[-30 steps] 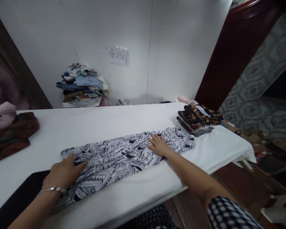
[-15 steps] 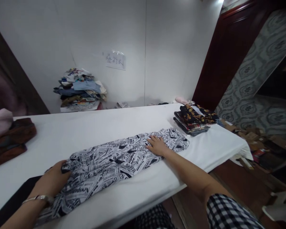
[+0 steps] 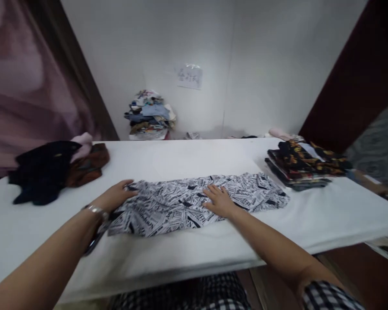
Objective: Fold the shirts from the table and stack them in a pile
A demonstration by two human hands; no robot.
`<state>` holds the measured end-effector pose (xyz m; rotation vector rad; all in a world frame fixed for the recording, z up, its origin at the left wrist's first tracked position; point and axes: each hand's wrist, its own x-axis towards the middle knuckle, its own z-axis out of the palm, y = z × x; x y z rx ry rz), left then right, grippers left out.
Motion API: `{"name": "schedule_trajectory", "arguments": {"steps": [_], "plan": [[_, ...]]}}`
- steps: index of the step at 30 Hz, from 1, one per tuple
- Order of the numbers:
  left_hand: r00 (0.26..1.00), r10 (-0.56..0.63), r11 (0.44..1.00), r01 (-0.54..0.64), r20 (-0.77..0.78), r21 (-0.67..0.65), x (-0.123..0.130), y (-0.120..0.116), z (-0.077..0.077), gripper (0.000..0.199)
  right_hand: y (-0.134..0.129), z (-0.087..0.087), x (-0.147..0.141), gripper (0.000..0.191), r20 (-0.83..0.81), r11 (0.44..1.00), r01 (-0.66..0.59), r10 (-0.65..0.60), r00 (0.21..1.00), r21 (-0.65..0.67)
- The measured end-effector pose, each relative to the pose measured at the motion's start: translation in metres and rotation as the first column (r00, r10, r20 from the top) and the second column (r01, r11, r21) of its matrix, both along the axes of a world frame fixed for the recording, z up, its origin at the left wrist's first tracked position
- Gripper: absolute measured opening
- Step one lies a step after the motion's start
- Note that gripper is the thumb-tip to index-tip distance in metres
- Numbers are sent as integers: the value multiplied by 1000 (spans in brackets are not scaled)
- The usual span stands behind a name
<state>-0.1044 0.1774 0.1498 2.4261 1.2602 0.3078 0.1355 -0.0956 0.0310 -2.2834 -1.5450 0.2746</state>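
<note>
A black-and-white newspaper-print shirt (image 3: 177,202) lies in a long folded strip across the white table, its cloth wrinkled. My left hand (image 3: 116,196), with a bracelet at the wrist, is at the strip's left end, thumb and fingers closed on the cloth there. Part of that grip is hidden. Beneath the left wrist shows a small dark object (image 3: 93,244), too blurred to name. My right hand (image 3: 220,201) rests flat on the middle of the shirt, fingers spread.
On the white table (image 3: 187,159), a stack of folded clothes (image 3: 305,165) stands at the right. Dark clothing (image 3: 47,170) and a brown garment (image 3: 89,165) lie at the left. Behind the table is a clothes pile (image 3: 150,116), below a paper sign (image 3: 190,76) on the wall.
The view has swung left, bringing the dark clothing into sight. My left hand has moved away from me, carrying the shirt's left end with it. My right hand stays flat on the shirt.
</note>
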Motion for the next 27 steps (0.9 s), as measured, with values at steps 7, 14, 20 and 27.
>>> {"name": "schedule_trajectory", "arguments": {"steps": [7, 14, 20, 27], "plan": [[953, -302, 952, 302, 12, -56, 105, -91, 46, 70, -10, 0, 27, 59, -463, 801, 338, -86, 882, 494], [877, -421, 876, 459, 231, -147, 157, -125, 13, 66, -34, 0, 82, 61, -738, 463, 707, -152, 657, 534], [984, -179, 975, 179, 18, -130, 109, -79, -50, 58, -34, 6, 69, 52, -679, 644, 569, -104, 727, 511], [988, -143, 975, 129, -63, -179, 97, -93, -88, 71, -47, 32, 26, 68, -357, 912, 288, -175, 918, 294]]}}
